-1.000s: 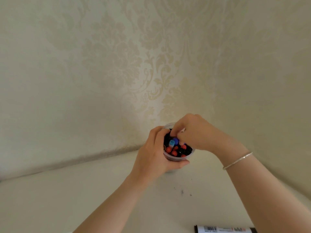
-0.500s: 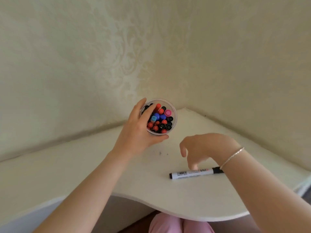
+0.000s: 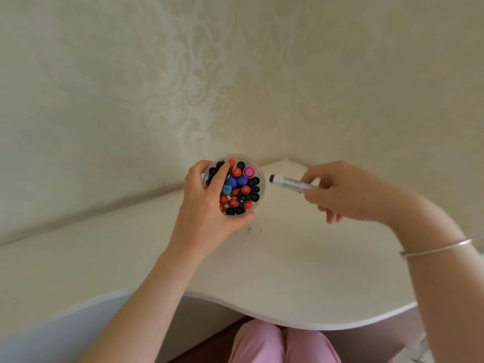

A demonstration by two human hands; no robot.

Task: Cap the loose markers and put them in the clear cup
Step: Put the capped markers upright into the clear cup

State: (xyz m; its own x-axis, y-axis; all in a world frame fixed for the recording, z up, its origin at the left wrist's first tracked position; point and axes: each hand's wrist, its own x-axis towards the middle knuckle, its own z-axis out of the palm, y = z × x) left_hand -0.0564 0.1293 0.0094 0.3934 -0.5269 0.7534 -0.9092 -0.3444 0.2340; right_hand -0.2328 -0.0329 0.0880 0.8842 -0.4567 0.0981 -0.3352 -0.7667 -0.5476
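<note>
Clear plastic forms the cup [image 3: 260, 171], which stands on the cream table [image 3: 301, 271] near the corner where two patterned walls [image 3: 131, 87] meet. The cup is packed with upright capped markers [image 3: 239, 191]; their caps show red, black, blue, light blue and pink.

The left hand [image 3: 207, 205] grips the cup from its left side: fingers curl over the far-left rim and across part of the opening, and the thumb wraps under the near rim.

The right hand [image 3: 348, 195] is raised to the right of the cup, apart from it. Its thumb and fingers pinch a white-barrelled marker [image 3: 288, 182] held roughly level, with the dark end pointing at the cup and stopping just short of its right rim. The other end is hidden inside the hand. Whether the dark end is a cap or a bare tip cannot be told, as the marker is blurred.

A thin bracelet [image 3: 434, 248] circles the right wrist. A few small dark specks [image 3: 254, 228] mark the table just in front of the cup. Pink-clad knees [image 3: 282, 344] show below the table's curved near edge.
</note>
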